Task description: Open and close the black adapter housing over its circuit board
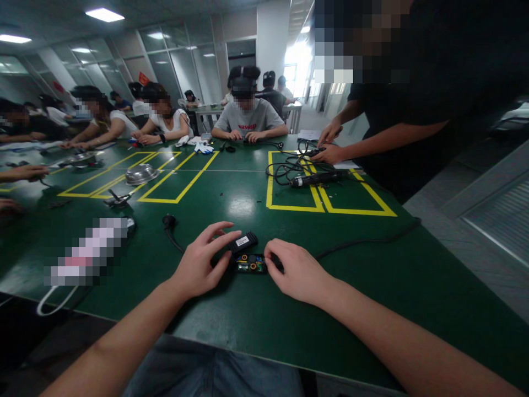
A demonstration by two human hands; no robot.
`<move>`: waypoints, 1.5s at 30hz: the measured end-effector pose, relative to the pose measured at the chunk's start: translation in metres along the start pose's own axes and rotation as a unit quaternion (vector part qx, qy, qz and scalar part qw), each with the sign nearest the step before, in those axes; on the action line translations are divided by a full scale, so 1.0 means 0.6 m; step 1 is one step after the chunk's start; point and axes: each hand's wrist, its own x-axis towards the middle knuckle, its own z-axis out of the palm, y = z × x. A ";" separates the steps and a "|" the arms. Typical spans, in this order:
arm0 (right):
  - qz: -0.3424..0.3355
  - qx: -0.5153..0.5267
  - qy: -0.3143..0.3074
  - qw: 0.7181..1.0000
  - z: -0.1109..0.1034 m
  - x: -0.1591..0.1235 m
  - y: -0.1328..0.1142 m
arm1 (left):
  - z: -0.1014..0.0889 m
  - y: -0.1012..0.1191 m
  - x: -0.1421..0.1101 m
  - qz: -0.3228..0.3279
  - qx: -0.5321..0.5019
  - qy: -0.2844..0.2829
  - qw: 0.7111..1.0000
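Note:
A small black power adapter case (250,267) lies opened on the green table before me, its circuit board with copper coils facing up. My right hand (295,270) is closed, thumb and fingers pinching the case's right end. Just behind the case is its ribbed black cover (244,242), tilted, with a white label. My left hand (206,259) has its fingers apart at the cover's left end; the index fingertip is at the label and the thumb is beside the case. Whether those fingertips press on the cover is hard to see.
Black cords with a plug (168,222) run out on both sides. A blurred pink packet (88,251) lies left, a metal bowl (141,174) beyond. Coiled cable and a black electric screwdriver (316,179) lie by yellow tape (355,212). A co-worker's hands (330,144) work far right.

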 end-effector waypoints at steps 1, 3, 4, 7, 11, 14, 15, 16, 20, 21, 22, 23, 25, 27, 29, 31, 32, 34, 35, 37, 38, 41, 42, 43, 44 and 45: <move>-0.004 -0.003 0.004 1.000 0.000 0.000 0.000 | 0.003 -0.001 0.000 0.001 0.011 -0.009 1.000; -0.013 -0.006 0.010 1.000 0.002 0.001 0.000 | 0.010 -0.006 0.003 -0.006 0.025 -0.044 0.999; -0.017 -0.008 0.012 1.000 0.003 0.001 0.000 | 0.012 -0.009 0.005 -0.021 0.025 -0.058 0.998; -0.021 -0.015 0.015 1.000 0.007 0.003 -0.002 | 0.019 -0.021 0.010 -0.084 0.006 -0.064 0.994; -0.012 -0.004 0.020 1.000 0.011 0.004 -0.002 | 0.020 -0.034 0.011 -0.162 -0.006 -0.016 0.987; -0.013 0.014 0.022 1.000 0.008 0.002 0.003 | 0.013 -0.028 0.007 -0.150 -0.019 0.028 0.988; -0.016 0.026 0.021 0.999 0.006 0.000 0.005 | 0.010 -0.022 0.005 -0.130 -0.025 0.046 0.990; -0.022 0.043 0.023 0.999 0.004 -0.002 0.007 | 0.007 -0.016 0.002 -0.105 -0.030 0.065 0.992; -0.048 0.104 0.042 0.992 -0.003 -0.007 0.014 | 0.002 0.008 -0.007 0.009 -0.022 0.104 0.994; -0.050 0.107 0.044 0.992 -0.004 -0.007 0.015 | 0.002 0.012 -0.008 0.038 -0.017 0.097 0.994; -0.050 0.105 0.043 0.992 -0.004 -0.008 0.015 | 0.003 0.015 -0.008 0.066 -0.011 0.080 0.995; -0.049 0.102 0.041 0.993 -0.003 -0.008 0.015 | 0.004 0.017 -0.007 0.091 -0.008 0.054 0.994; -0.046 0.096 0.037 0.994 -0.002 -0.008 0.015 | 0.005 0.020 -0.003 0.123 -0.009 -0.017 0.992; -0.043 0.094 0.035 0.994 -0.001 -0.008 0.014 | 0.005 0.022 0.002 0.126 -0.017 -0.076 0.989; -0.037 0.089 0.029 0.995 -0.002 -0.008 0.012 | 0.005 0.024 0.006 0.116 -0.024 -0.099 0.988; -0.032 0.077 0.019 0.996 -0.003 -0.008 0.010 | 0.006 0.025 0.007 0.115 -0.023 -0.097 0.988; -0.031 0.069 0.013 0.997 -0.004 -0.008 0.008 | 0.006 0.025 0.006 0.117 -0.021 -0.096 0.988; -0.035 0.054 0.007 0.998 -0.005 -0.007 0.005 | 0.007 0.025 0.003 0.124 -0.013 -0.094 0.988; -0.039 0.046 0.005 0.998 -0.005 -0.007 0.004 | 0.008 0.025 0.001 0.127 -0.006 -0.090 0.988; -0.048 0.035 0.007 0.998 -0.005 -0.007 0.002 | 0.008 0.024 -0.004 0.131 0.007 -0.068 0.989; -0.052 0.031 0.009 0.998 -0.004 -0.007 0.001 | 0.008 0.023 -0.007 0.129 0.009 -0.048 0.990; -0.064 0.025 0.011 0.998 -0.001 -0.007 0.002 | 0.008 0.022 -0.011 0.102 0.005 -0.009 0.995; -0.066 0.024 0.012 0.997 0.000 -0.008 0.002 | 0.007 0.021 -0.011 0.097 0.004 -0.027 0.995; -0.067 0.025 0.015 0.997 0.001 -0.009 0.003 | 0.007 0.021 -0.010 0.095 0.003 -0.062 0.994; -0.066 0.027 0.019 0.997 0.002 -0.009 0.003 | 0.007 0.021 -0.008 0.097 0.002 -0.103 0.990; -0.066 0.029 0.025 0.997 0.003 -0.010 0.004 | 0.007 0.021 -0.007 0.100 0.000 -0.137 0.985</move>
